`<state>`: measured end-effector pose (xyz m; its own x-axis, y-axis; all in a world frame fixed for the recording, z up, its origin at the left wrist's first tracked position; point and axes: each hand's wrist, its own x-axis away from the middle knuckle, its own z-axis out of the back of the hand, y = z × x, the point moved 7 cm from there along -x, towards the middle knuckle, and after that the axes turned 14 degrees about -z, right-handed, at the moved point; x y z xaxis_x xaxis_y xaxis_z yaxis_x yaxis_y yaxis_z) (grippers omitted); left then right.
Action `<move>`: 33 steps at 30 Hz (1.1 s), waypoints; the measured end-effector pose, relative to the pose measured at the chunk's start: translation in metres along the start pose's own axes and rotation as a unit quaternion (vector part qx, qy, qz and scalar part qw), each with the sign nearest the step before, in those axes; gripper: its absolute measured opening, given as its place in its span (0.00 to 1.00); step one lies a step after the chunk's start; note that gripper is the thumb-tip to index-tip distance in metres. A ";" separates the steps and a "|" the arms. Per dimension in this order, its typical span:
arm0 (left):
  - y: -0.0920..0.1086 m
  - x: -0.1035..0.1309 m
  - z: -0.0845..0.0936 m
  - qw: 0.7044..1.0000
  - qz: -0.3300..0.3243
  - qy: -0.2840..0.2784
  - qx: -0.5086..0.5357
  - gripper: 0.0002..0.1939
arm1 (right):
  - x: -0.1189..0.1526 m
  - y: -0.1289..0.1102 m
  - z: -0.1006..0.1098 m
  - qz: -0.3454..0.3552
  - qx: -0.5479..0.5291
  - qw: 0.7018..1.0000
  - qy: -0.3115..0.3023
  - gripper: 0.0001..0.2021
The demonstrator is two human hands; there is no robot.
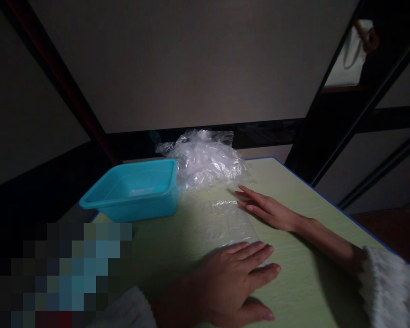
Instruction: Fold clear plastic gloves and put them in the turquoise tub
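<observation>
A clear plastic bag lies flattened on the pale green table. My left hand rests palm down over the bag's near edge, fingers stretched out toward the right. At the bag's far right side is my right hand, its fingers extended and pointing left, touching or just above the plastic. Neither hand grips anything. Beyond them sits a crumpled heap of clear plastic bags at the table's far edge.
A turquoise plastic basin stands at the table's left edge, beside the heap. Behind the table rise large panel doors with dark frames. A white bag sits on a shelf at upper right. The lower left corner is pixelated.
</observation>
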<state>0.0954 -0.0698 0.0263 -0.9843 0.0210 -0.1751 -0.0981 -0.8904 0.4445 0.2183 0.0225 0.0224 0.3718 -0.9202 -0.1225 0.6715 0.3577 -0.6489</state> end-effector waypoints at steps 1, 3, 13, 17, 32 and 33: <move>0.000 0.000 0.000 1.000 -0.001 0.000 0.000 0.31 | -0.001 0.000 0.000 0.002 0.005 1.000 0.002 0.27; 0.000 0.000 0.000 1.000 -0.004 0.002 -0.001 0.31 | -0.003 -0.001 -0.001 0.008 0.016 1.000 0.006 0.27; 0.010 -0.001 0.003 0.996 -0.047 -0.007 -0.080 0.30 | 0.000 -0.002 0.003 0.008 0.046 0.999 0.028 0.25; 0.007 0.005 0.011 0.991 -0.008 0.047 -0.127 0.30 | 0.005 -0.006 0.011 -0.005 0.061 0.996 0.061 0.21; -0.055 0.018 0.018 0.945 0.236 0.086 -0.208 0.34 | 0.025 -0.032 -0.040 0.009 0.232 0.972 -0.031 0.33; -0.055 0.018 0.016 0.946 0.235 0.083 -0.208 0.34 | 0.026 -0.032 -0.040 0.011 0.236 0.971 -0.034 0.34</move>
<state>0.0803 -0.0130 0.0130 -0.8651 -0.4624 -0.1942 0.4446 -0.8863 0.1300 0.1808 -0.0189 0.0095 0.4198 -0.9047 -0.0722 0.8762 0.4247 -0.2279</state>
